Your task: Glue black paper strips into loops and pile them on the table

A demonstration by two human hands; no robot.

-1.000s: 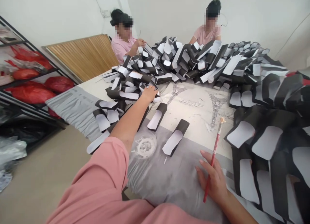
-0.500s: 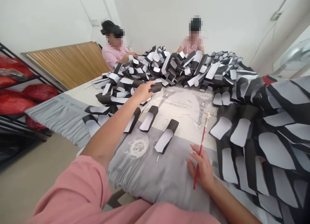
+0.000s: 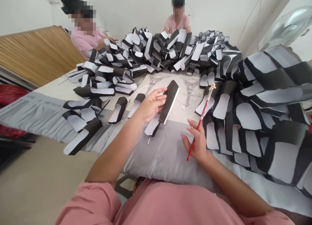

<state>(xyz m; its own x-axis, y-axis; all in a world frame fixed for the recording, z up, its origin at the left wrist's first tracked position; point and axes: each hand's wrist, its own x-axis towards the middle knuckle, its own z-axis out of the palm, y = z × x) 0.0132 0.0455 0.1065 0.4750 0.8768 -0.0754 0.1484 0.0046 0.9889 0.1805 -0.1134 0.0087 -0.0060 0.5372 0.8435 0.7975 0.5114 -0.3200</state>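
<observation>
My left hand (image 3: 154, 103) is closed on a black folded paper piece (image 3: 170, 100) with a white edge, held tilted over the table. Below it lies a black-and-white paper piece (image 3: 152, 127), partly covered by the held one. Two more such pieces, one of them this paper piece (image 3: 118, 109), lie left of my left wrist. In my right hand (image 3: 198, 142) is a thin paintbrush (image 3: 200, 121) with a red handle, its pale tip pointing up and away from me. The thumb and fingers of that hand are partly spread around the handle.
A large heap of black-and-white paper pieces (image 3: 151, 53) covers the table's far side. Rows of overlapping pieces (image 3: 246, 114) lie on the right. Two co-workers, one person (image 3: 85, 40) left and another person (image 3: 177, 22) behind the heap, sit across. A fan (image 3: 287, 30) stands at right.
My left hand has come back from the heap toward me, now with a black paper piece in it. My right hand still holds the paintbrush. The view has shifted.
</observation>
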